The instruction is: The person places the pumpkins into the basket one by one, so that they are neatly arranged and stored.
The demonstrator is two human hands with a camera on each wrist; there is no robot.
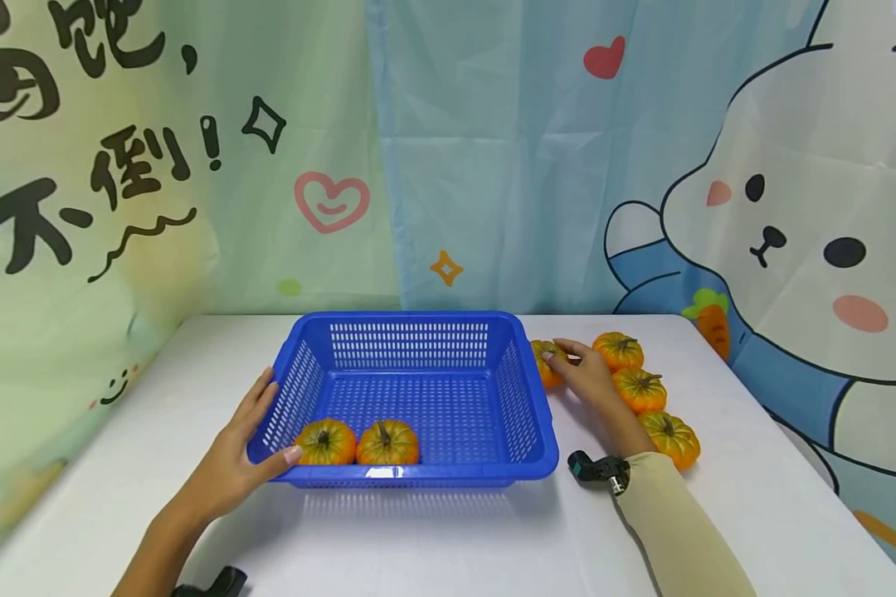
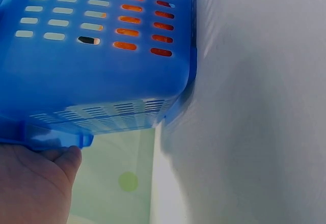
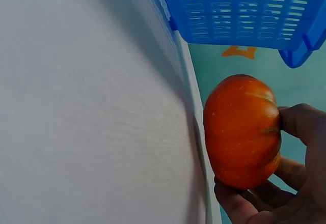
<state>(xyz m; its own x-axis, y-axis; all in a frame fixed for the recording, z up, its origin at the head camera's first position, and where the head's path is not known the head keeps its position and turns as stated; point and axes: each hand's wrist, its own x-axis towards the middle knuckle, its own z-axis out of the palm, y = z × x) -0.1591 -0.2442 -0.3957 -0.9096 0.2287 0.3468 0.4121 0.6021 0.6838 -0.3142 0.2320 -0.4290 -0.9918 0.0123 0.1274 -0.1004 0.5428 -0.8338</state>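
Observation:
A blue perforated basket (image 1: 448,473) stands on the white table with two small orange-green pumpkins (image 1: 327,442) (image 1: 387,443) inside, at its near left. My left hand (image 1: 227,468) rests on the basket's left corner, thumb over the near rim; the left wrist view shows that hand (image 2: 38,183) under the rim of the basket (image 2: 91,76). Just beyond the basket's right side, my right hand (image 1: 586,377) holds another pumpkin (image 1: 545,362) between thumb and fingers. In the right wrist view this pumpkin (image 3: 242,132) shows its orange side, gripped by the hand (image 3: 295,178).
Three pumpkins (image 1: 618,351) (image 1: 640,390) (image 1: 670,439) form a row at the table's right, close beside the right forearm. A printed curtain (image 1: 455,166) hangs behind the white table (image 1: 418,547). Black wrist devices (image 1: 593,468) are on both arms.

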